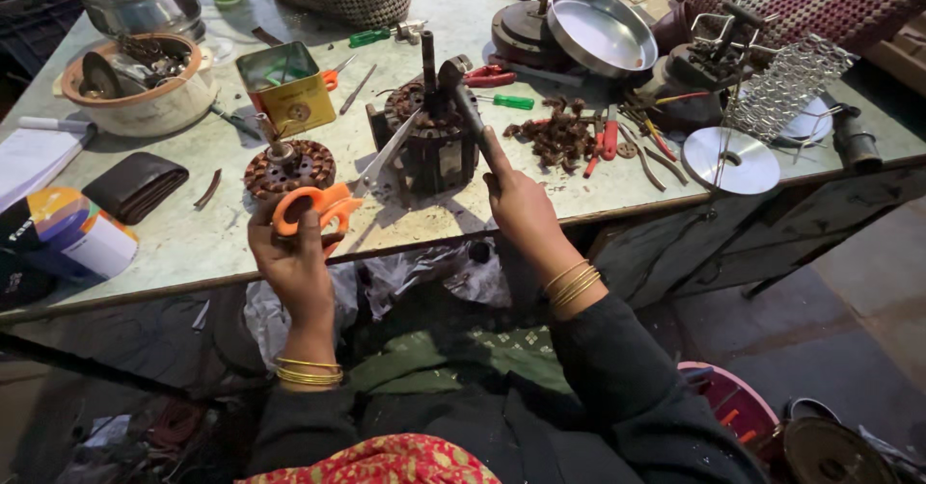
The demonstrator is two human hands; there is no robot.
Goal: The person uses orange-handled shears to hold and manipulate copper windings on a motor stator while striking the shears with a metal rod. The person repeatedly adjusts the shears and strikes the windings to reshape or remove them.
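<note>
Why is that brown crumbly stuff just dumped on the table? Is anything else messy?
The brown heap lies loose on the table beside the dark motor core, like tangled scraps rather than anything tidy. Red-handled tools lie scattered next to it. The wire mesh on the right sits tilted.

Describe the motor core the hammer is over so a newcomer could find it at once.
On the worn table, look near the front edge, centre, ahead of the right hand. The motor core stands there, dark, with an upright shaft; the smaller core left of it is lower and coppery.
</note>
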